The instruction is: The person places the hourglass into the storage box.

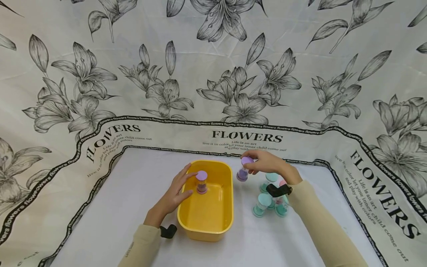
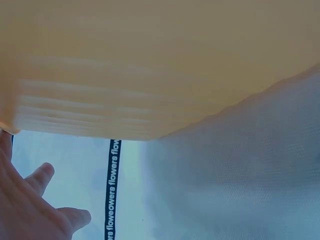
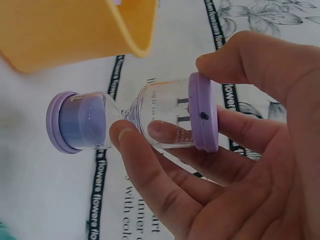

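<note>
My right hand (image 1: pixel 265 163) grips a sand timer (image 3: pixel 132 117) with lilac caps and purple sand, beside the yellow tub's far right corner. In the right wrist view, the thumb presses its upper cap and fingers curl about the clear glass. My left hand (image 1: pixel 175 191) reaches over the left rim of the yellow tub (image 1: pixel 230 207), its fingers spread. Inside stands another lilac-capped sand timer (image 1: pixel 201 182); the index fingertip is at its cap, though contact is unclear. The left wrist view shows the tub's outer wall (image 2: pixel 150 75) and several extended fingers (image 2: pixel 42 177).
Right of the tub, several sand timers (image 1: pixel 264 202) with mint-green caps stand close together, with a bit of pink among them, partly behind the right wrist. A flower-printed cloth (image 1: pixel 186 137) hangs behind the white tabletop (image 1: pixel 133 178).
</note>
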Action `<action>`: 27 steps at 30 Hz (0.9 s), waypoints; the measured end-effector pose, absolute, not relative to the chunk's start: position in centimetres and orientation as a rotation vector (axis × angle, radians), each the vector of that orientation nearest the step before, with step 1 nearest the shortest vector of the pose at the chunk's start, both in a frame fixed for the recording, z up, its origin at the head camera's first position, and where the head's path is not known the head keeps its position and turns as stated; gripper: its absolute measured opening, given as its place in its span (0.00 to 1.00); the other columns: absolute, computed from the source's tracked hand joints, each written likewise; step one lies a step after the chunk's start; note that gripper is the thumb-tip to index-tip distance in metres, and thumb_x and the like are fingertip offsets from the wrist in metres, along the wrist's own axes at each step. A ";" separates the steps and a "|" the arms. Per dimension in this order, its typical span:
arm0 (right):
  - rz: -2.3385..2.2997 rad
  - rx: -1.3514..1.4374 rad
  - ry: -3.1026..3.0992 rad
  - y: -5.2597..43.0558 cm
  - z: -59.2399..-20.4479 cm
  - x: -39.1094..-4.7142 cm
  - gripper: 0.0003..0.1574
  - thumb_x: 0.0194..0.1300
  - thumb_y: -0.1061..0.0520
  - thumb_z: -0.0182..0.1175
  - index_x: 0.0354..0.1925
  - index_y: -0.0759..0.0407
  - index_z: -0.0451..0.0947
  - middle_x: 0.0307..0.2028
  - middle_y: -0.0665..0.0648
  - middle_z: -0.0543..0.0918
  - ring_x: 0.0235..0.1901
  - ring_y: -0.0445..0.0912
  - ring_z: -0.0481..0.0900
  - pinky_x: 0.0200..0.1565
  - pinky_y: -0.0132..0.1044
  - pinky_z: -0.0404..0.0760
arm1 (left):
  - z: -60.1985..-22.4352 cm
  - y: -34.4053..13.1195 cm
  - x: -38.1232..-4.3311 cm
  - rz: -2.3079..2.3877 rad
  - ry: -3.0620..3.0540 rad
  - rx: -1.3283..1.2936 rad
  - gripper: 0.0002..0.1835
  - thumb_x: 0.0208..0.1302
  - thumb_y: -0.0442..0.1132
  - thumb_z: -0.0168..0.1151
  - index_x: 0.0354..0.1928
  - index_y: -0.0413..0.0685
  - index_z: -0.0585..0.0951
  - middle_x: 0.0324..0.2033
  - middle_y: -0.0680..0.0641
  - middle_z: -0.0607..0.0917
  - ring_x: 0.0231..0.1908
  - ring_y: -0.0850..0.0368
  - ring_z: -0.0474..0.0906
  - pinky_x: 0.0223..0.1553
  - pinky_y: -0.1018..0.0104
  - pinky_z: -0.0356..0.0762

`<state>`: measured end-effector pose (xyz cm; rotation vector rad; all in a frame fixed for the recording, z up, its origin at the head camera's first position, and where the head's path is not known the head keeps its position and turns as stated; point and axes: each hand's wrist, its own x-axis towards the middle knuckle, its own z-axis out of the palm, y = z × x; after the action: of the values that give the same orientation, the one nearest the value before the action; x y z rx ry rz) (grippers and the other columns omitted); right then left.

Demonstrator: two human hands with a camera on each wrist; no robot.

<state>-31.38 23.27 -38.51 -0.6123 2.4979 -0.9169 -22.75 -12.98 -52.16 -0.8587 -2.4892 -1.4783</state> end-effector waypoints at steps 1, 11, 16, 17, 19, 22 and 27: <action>-0.919 -0.618 2.500 23.2 -38.2 -31.5 0.29 0.71 0.51 0.61 0.64 0.63 0.73 0.50 0.66 0.84 0.41 0.53 0.87 0.43 0.42 0.89 | -52.2 -13.0 -22.8 -1.476 -2.488 -0.861 0.30 0.72 0.47 0.54 0.74 0.49 0.69 0.83 0.45 0.48 0.81 0.37 0.42 0.74 0.24 0.39; -0.964 -0.752 2.544 21.8 -34.4 -31.2 0.29 0.71 0.52 0.61 0.65 0.61 0.73 0.49 0.65 0.85 0.39 0.50 0.86 0.41 0.41 0.89 | -52.4 -13.2 -22.8 -1.476 -2.465 -0.861 0.29 0.72 0.42 0.56 0.74 0.49 0.69 0.82 0.43 0.50 0.80 0.34 0.46 0.72 0.22 0.43; -0.995 -0.799 2.529 20.3 -33.1 -30.7 0.28 0.70 0.53 0.61 0.66 0.59 0.74 0.48 0.64 0.84 0.39 0.50 0.85 0.41 0.41 0.88 | -52.3 -13.3 -22.8 -1.496 -2.464 -0.850 0.29 0.72 0.40 0.57 0.74 0.48 0.70 0.82 0.44 0.51 0.80 0.35 0.46 0.72 0.22 0.44; -0.994 -0.803 2.526 20.0 -33.0 -30.6 0.28 0.70 0.53 0.61 0.66 0.59 0.74 0.48 0.63 0.84 0.39 0.50 0.85 0.41 0.41 0.88 | -52.3 -13.3 -22.8 -1.500 -2.466 -0.849 0.29 0.72 0.39 0.57 0.74 0.47 0.70 0.82 0.44 0.51 0.80 0.35 0.46 0.72 0.22 0.44; -0.993 -0.813 2.515 19.4 -32.8 -30.5 0.28 0.70 0.53 0.61 0.65 0.58 0.74 0.48 0.63 0.84 0.39 0.50 0.85 0.41 0.41 0.88 | -52.3 -13.3 -22.8 -1.511 -2.467 -0.845 0.30 0.71 0.36 0.57 0.74 0.47 0.69 0.82 0.45 0.51 0.80 0.36 0.46 0.72 0.23 0.44; -0.982 -0.838 2.495 18.5 -32.7 -30.4 0.28 0.70 0.53 0.61 0.65 0.58 0.74 0.48 0.62 0.84 0.39 0.49 0.86 0.41 0.41 0.88 | -52.4 -13.4 -22.9 -1.516 -2.464 -0.844 0.30 0.70 0.34 0.58 0.74 0.46 0.70 0.82 0.46 0.52 0.80 0.37 0.47 0.73 0.23 0.44; -0.961 -0.884 2.441 17.3 -33.2 -30.5 0.27 0.70 0.54 0.62 0.64 0.59 0.75 0.48 0.60 0.84 0.40 0.52 0.87 0.40 0.40 0.89 | -52.4 -13.4 -23.1 -1.511 -2.466 -0.844 0.30 0.70 0.38 0.58 0.74 0.48 0.70 0.82 0.47 0.53 0.80 0.37 0.47 0.72 0.22 0.45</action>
<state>-30.47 17.25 -33.15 -0.8841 2.4414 -0.9607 -23.11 -13.40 -52.43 -0.8440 -2.4662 -1.5113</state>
